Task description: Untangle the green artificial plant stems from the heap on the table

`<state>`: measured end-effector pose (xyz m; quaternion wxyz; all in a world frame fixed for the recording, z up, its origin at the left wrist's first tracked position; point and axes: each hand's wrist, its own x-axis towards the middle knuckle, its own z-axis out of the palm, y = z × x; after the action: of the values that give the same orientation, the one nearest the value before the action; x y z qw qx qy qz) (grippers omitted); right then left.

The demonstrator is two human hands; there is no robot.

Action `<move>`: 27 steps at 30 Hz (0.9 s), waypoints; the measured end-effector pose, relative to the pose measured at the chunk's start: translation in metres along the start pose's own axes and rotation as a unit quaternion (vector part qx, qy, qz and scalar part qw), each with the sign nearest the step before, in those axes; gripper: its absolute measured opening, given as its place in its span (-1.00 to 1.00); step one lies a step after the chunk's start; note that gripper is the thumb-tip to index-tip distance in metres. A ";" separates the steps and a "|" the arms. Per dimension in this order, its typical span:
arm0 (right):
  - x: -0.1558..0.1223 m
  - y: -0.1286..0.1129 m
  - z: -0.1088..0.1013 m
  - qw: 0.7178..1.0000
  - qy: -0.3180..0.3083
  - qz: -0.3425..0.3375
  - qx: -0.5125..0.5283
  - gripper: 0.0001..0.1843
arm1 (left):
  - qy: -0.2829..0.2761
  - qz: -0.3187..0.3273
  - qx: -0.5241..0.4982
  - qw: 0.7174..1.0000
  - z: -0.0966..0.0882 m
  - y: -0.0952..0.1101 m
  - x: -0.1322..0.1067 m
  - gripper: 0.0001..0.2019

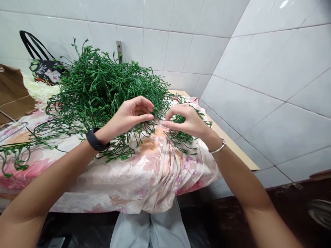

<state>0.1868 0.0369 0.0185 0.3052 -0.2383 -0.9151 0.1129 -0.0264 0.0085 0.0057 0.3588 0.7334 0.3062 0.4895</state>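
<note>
View from a head-worn camera, looking down at a person's two bare arms reaching over a desk [234, 143] set in the corner of a white tiled wall [258, 69]. A floral cloth [144, 172] in pink and cream covers the desk and hangs off its front edge.

A big tangled pile of green artificial sprigs [103, 82] lies on the cloth at centre left, with thin wiry stems spilling out to the left and over the front.

The left hand [131, 115], with a black wristband [96, 139], is curled at the pile's near right edge, thumb and fingertips pinched on a few strands. The right hand [187, 121], with a silver bangle [217, 148], is just beside it, close but not touching. Its thumb and forefinger are pinched close above a smaller clump of sprigs [181, 139] lying apart from the pile. Whether a stem sits between them is too fine to tell.

Behind the pile, at the left, are a cardboard box [12, 93], white artificial flowers [38, 90] and a flowered bag with black handles [43, 69].

Risks, as a judgement: the stems are hooked into one another, so pulling on one strand could drag a whole tangle along or snap the thin stem. The smaller clump lies near the desk's right edge and could slide off. The loose, overhanging cloth could slip if tugged, carrying the sprigs to the floor.
</note>
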 end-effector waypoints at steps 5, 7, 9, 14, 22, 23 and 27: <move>0.000 -0.002 0.014 0.999 0.007 -0.019 -0.048 -0.68 | -0.001 -0.015 0.009 1.000 0.007 0.005 -0.003 -0.78; -0.001 -0.003 0.018 0.996 0.017 -0.034 -0.084 -0.69 | -0.004 -0.015 0.014 1.000 0.008 0.005 -0.004 -0.79; -0.002 -0.002 0.020 0.992 0.035 -0.053 -0.109 -0.72 | -0.009 -0.019 0.013 1.000 0.008 0.005 -0.004 -0.83; -0.004 -0.002 0.016 0.986 0.124 -0.046 -0.101 -0.79 | -0.007 -0.020 0.017 1.000 0.006 0.007 -0.004 -0.83; -0.003 -0.003 0.013 0.978 0.208 -0.027 0.016 -0.86 | 0.062 0.120 0.202 0.970 0.007 0.000 -0.004 -0.76; -0.003 -0.003 0.013 0.977 0.205 -0.028 0.046 -0.86 | 0.073 0.127 0.237 0.960 0.007 0.000 -0.004 -0.84; -0.004 -0.002 0.011 0.972 0.187 -0.008 0.143 -0.86 | 0.066 0.099 0.231 0.966 0.005 0.000 -0.004 -0.87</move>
<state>0.1823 0.0327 0.0088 0.5030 -0.2017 -0.8177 0.1939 -0.0226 0.0038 0.0022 0.1086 0.7890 0.3596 0.4861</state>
